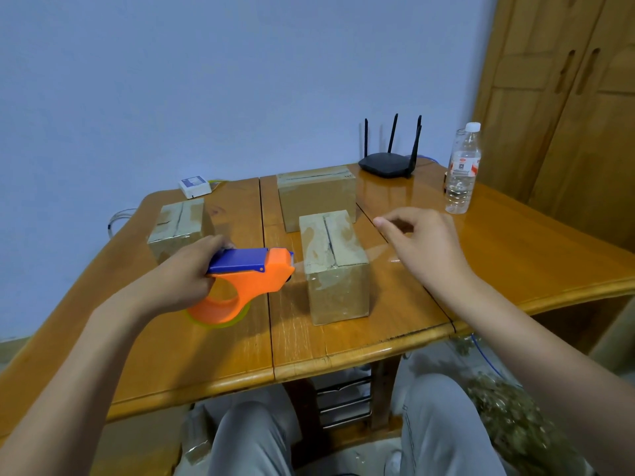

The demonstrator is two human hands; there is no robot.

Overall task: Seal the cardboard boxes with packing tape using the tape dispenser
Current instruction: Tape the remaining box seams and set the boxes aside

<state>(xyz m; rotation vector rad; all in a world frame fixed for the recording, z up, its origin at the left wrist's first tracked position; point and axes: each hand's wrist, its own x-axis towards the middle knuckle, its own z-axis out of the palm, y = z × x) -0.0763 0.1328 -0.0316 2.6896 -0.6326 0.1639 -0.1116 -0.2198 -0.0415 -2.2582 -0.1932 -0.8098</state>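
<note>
So we've got the dispenser (pixel 245 273) clenched in our left hand (pixel 187 273), nose just left of the near box (pixel 335 266), whose seam runs away from us, while our right hand (pixel 424 242) hovers loosely curled and empty on its far side.

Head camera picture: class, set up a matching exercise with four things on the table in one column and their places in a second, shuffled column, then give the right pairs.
Things
1. tape dispenser
2. router
3. water bottle
4. small white box

Places
A. far left corner of the table, by the wall
B. held in the left hand
C. right side of the table, standing upright
D. far edge, behind the rear cardboard box

Pairs: 1-B, 2-D, 3-C, 4-A
</note>
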